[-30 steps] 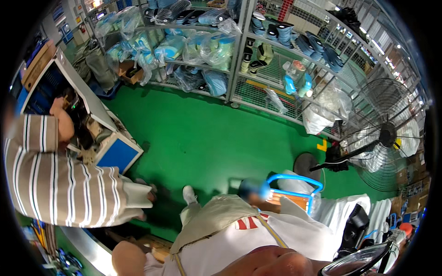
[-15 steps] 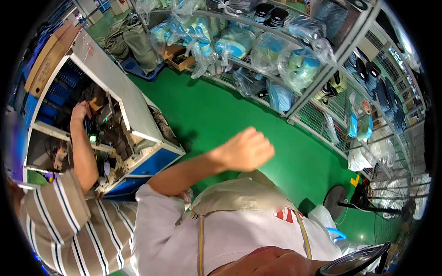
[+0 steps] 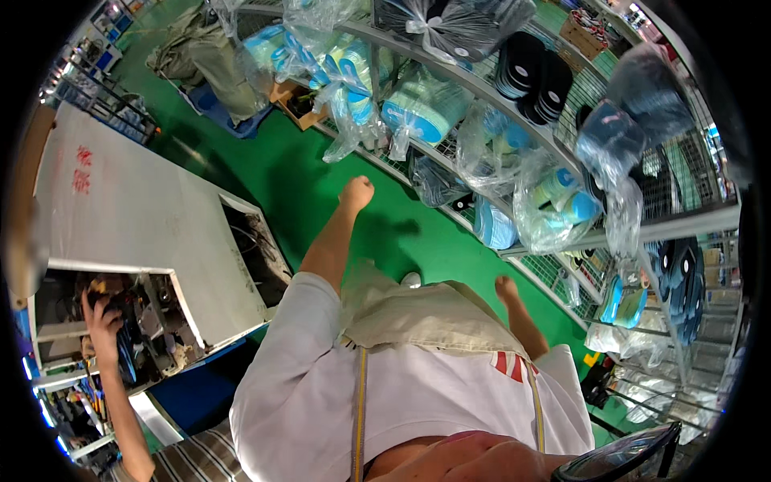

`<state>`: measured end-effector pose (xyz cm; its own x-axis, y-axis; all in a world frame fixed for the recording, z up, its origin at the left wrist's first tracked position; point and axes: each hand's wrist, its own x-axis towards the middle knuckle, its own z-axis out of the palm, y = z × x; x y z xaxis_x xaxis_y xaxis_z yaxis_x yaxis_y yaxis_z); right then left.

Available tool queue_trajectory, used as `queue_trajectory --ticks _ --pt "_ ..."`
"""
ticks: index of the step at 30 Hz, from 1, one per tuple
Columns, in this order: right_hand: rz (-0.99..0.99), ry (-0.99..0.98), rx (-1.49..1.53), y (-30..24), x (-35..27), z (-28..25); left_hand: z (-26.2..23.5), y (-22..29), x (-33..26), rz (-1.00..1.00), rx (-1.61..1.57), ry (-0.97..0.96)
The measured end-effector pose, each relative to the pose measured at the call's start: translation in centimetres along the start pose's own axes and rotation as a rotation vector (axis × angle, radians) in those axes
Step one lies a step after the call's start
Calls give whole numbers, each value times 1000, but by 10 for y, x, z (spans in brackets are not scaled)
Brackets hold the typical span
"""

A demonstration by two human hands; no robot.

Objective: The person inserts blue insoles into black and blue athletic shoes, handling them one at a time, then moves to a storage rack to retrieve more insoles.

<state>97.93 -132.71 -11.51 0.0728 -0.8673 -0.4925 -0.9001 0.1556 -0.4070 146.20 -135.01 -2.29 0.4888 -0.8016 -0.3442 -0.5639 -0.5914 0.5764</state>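
My left hand (image 3: 356,193) is held out ahead of me over the green floor, fingers curled into a loose fist with nothing showing in it. Nearest to it is a wire shelf rack (image 3: 450,68) with clear-bagged light-blue insoles (image 3: 426,108). My right hand (image 3: 507,289) hangs by my right side, small in view; its fingers look curled, and I see nothing in them. Beyond it stands the lower part of the rack, with blue insoles (image 3: 622,302) on a shelf. Neither hand touches the rack.
At my left stands a white machine cabinet (image 3: 136,201); a co-worker's hand (image 3: 103,321) reaches into its open front. A cardboard box (image 3: 299,104) and a blue pallet (image 3: 229,112) with grey-green covered goods sit ahead. My shoe (image 3: 411,279) shows on the green floor (image 3: 321,173).
My left hand has swung from across my front to farther ahead and left. My right hand has come into view. The rack looks nearer, and the cabinet and co-worker sit lower left.
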Motion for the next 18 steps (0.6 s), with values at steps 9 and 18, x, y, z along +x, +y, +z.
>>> queue_trajectory --ticks 9,18 --pt "-307 -132 336 -300 95 -58 75 83 161 -37 -596 84" --pt "-165 -14 -255 -423 168 -42 29 43 197 -71 -858 -953"
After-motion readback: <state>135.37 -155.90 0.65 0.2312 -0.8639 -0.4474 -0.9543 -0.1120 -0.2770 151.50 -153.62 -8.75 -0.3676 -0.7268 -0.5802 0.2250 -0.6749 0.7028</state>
